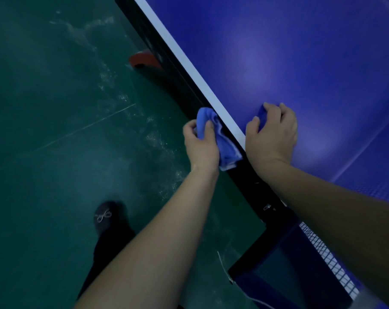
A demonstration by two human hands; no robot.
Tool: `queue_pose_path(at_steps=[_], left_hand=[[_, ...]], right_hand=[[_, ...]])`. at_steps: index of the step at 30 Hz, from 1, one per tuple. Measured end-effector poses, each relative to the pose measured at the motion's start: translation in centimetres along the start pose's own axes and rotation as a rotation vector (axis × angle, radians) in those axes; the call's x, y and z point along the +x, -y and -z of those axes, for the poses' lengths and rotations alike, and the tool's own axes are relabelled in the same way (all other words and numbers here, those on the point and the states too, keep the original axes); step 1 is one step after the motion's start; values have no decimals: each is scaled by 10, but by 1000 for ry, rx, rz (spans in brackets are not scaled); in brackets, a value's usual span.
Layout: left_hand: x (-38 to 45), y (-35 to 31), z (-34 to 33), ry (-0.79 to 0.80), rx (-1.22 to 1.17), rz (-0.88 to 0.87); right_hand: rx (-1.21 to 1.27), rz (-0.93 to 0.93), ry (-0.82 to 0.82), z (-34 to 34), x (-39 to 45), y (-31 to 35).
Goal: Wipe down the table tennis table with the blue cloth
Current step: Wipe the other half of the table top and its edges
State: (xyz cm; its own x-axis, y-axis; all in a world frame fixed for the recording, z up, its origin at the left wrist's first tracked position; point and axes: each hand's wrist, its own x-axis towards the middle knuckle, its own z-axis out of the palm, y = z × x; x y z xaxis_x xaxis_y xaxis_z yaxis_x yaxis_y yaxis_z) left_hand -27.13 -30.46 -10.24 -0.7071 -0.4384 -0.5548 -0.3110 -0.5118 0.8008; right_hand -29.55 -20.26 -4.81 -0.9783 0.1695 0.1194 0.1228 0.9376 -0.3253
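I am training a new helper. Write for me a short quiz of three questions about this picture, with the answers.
1. True or false: the left hand holds its blue cloth against the table's side edge, not on the top.
2. What does the right hand grip on the table top?
A. a paddle
B. a dark blue cloth
C. a ball
3. Fill in: the net appears at the lower ______ of the picture.

Key
1. True
2. B
3. right
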Motion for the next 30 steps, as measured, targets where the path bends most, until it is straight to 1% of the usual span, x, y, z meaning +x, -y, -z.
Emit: queue_pose_path(at_steps=[4,7,9,11,12,14,15,18,21,23,25,27,28,30], left_hand=[[64,-62,0,-84,15,-130],[105,-101,8,-56,8,-125],[111,-101,11,-55,-27,-84],[98,-80,10,-59,-24,-42],[87,-68,9,-32,-12,-22],[72,-56,9,42,16,0],[78,-59,9,55,24,-10],[140,-96,12,-43,24,-80],[204,-130,19,-135,-19,-69],[208,-131,17,-184,-30,-67],[184,-118,9,-202,-17,-71],[160,-110,6,-175,-2,-93],[161,-111,7,-164,6,-121],[190,-129,7,-188,11,-193]], right_hand=[[8,-2,-7,0,2,1],[11,-1,-16,0,2,3],[15,-13,-15,0,3,5],[50,-32,0,1,10,12],[67,-16,12,1,18,19],[63,106,23,-3,38,39],[56,185,27,-7,53,52],[50,352,101,-30,103,99],[42,454,171,-58,151,147],[28,529,188,-76,178,177],[7,575,187,-90,202,204],[-13,606,186,-103,223,225],[-17,616,182,-108,231,232],[4,612,168,-112,241,236]])
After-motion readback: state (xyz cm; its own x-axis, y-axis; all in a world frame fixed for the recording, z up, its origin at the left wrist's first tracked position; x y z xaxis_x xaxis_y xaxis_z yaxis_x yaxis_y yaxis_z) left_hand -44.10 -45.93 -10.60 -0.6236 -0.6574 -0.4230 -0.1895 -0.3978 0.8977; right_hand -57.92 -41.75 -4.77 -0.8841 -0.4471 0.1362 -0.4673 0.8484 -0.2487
